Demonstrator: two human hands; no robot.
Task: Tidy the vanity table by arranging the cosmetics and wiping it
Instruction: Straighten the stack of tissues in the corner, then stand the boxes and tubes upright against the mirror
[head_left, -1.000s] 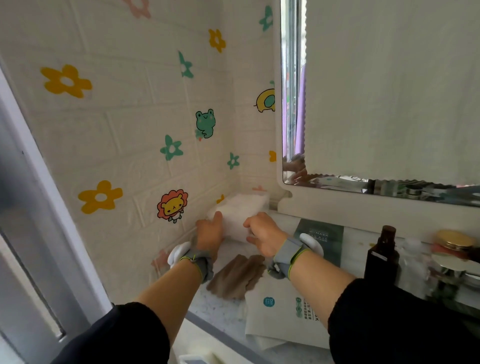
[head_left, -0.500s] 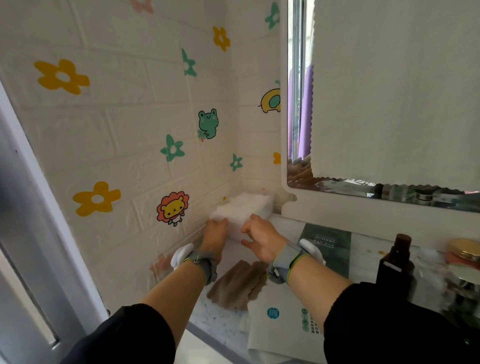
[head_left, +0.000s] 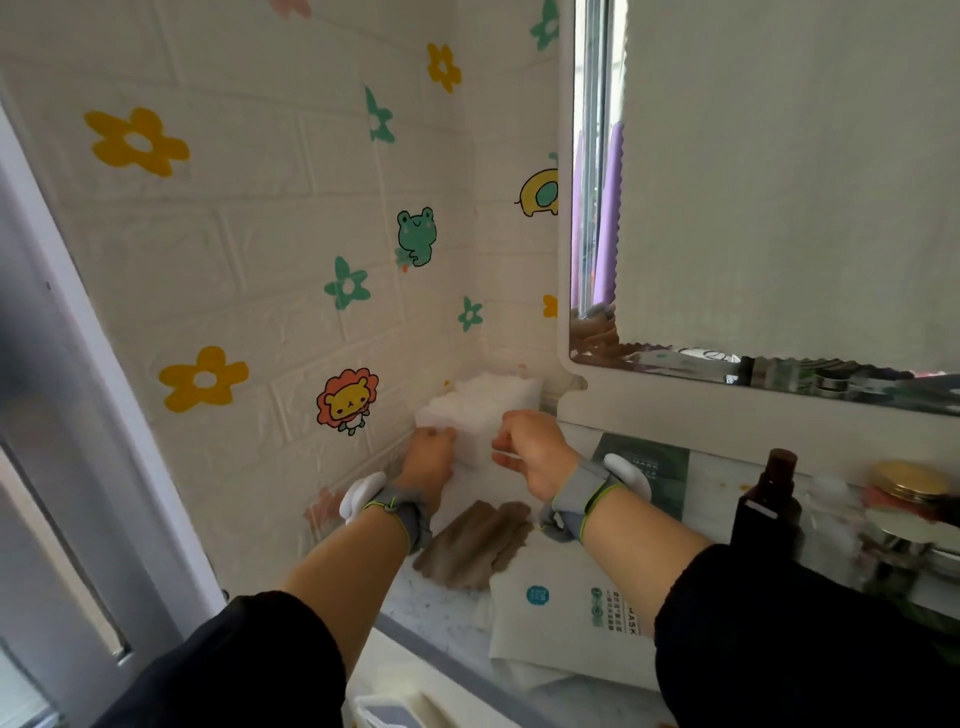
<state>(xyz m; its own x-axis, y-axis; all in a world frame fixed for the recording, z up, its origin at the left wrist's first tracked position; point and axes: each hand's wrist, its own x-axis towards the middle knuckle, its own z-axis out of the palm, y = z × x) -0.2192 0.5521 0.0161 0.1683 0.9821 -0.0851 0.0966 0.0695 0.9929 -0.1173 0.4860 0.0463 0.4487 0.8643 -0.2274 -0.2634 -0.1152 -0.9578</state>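
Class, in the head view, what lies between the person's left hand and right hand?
In the head view, a white fluffy rectangular pack lies between the left hand and right hand; both hold its near end.

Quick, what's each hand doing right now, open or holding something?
Left hand: grips the white pack at its left end.
Right hand: holds the same pack's right side, fingers curled.

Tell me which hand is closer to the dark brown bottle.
Right. The right hand, holding the white pack, is left of the bottle; the left hand holds the pack farther left.
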